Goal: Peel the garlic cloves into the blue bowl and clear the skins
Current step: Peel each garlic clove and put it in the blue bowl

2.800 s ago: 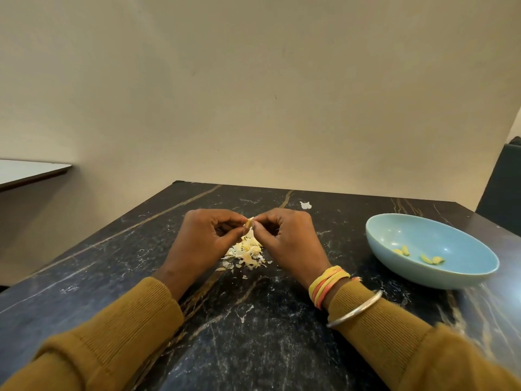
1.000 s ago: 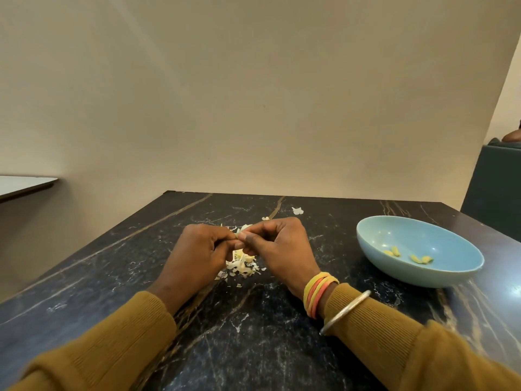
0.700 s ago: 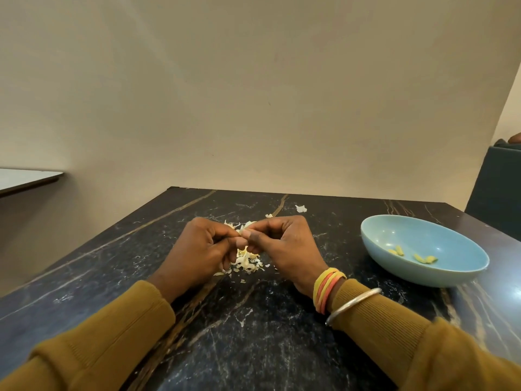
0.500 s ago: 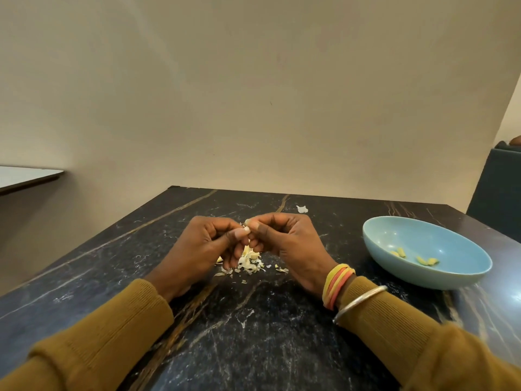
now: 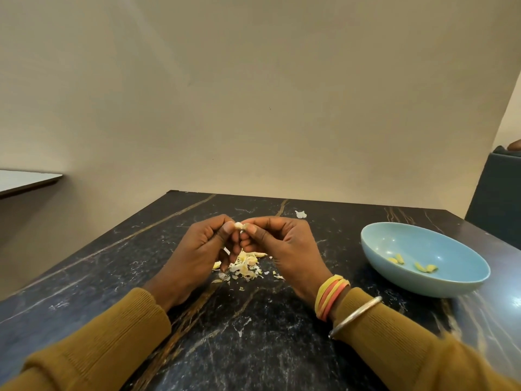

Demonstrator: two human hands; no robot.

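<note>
Blue bowl: shallow, pale blue, standing on the dark marble tabletop close to its right edge, well apart from both hands. Contents: a few peeled cloves, yellowish, in two small groups on the bowl's floor, one toward its left and one nearer its middle.

Garlic clove: small and pale, held above the middle of the tabletop, between the two hands. How much skin is left on it is too small to tell.

Left hand: raised off the tabletop, back toward the wearer, fingers curled; thumb and forefinger pinch the clove's left end.

Right hand: raised to the same height, fingers curled inward; thumb tip and forefinger pinch the clove's right end. The two hands meet at the fingertips.

Pile of skins: loose white and yellow flakes, lying on the middle of the tabletop directly under the hands, with small scraps strewn just beside it.

Stray skin: one white flake, alone near the far edge of the tabletop.

Sleeves: mustard ribbed knit on both forearms. The right wrist carries yellow and orange bangles and one silver bangle over the cuff.

Surroundings: a plain beige wall beyond the far edge; a pale side table at left; a dark chair past the far right corner.
</note>
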